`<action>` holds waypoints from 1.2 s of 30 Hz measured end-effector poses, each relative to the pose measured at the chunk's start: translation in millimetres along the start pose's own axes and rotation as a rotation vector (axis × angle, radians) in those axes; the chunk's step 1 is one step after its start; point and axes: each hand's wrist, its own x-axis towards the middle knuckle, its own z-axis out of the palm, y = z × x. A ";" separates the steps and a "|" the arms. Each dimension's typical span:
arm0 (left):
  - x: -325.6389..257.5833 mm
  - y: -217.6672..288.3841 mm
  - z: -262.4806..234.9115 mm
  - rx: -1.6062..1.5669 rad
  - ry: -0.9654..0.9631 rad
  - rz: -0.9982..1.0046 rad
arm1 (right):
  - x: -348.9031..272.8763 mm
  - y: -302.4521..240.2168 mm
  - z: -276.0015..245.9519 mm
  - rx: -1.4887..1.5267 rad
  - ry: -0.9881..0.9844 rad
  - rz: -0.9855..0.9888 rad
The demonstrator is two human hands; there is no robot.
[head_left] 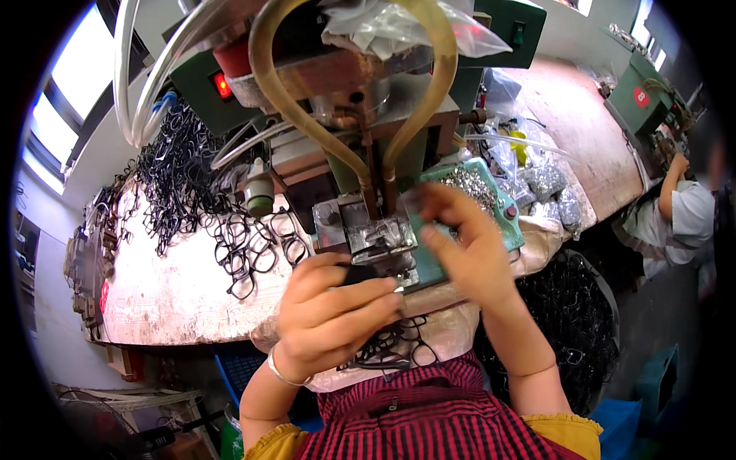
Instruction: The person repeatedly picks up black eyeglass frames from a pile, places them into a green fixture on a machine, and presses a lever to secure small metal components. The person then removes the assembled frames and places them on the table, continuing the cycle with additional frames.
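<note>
My left hand (331, 310), with a bangle on its wrist, is at the near side of the machine's metal fixture (385, 232). Its fingers are closed around a small black piece (359, 274), mostly hidden by the hand. To the right of the fixture, my right hand (474, 249) hovers over the edge of a teal tray (512, 239) heaped with small shiny metal parts (469, 186). Motion smears its fingertips, so any item in them cannot be made out. Two copper-coloured rods (389, 195) on a looped hose come down onto the fixture.
Black eyeglass frames (244, 249) are piled on the table at left, with more on the cloth (395, 345) at my lap. A dark heap of frames (563, 330) fills a container at lower right. Bagged parts (546, 182) lie beyond the tray. Another person (678, 218) sits at far right.
</note>
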 end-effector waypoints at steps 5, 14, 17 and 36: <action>-0.7 -6.4 16.4 -0.009 -0.134 0.009 | 4.9 119.8 -74.1 -0.219 0.532 0.037; -36.6 2.7 20.4 0.004 0.001 -0.110 | 11.3 108.3 -53.1 -1.070 0.143 -0.175; -95.4 4.8 -19.8 0.024 -0.041 -0.647 | -3.0 111.0 -54.8 -1.013 0.223 -0.168; -253.6 -18.4 0.7 0.437 -0.905 -1.279 | 8.0 97.0 -39.8 -0.549 0.270 0.055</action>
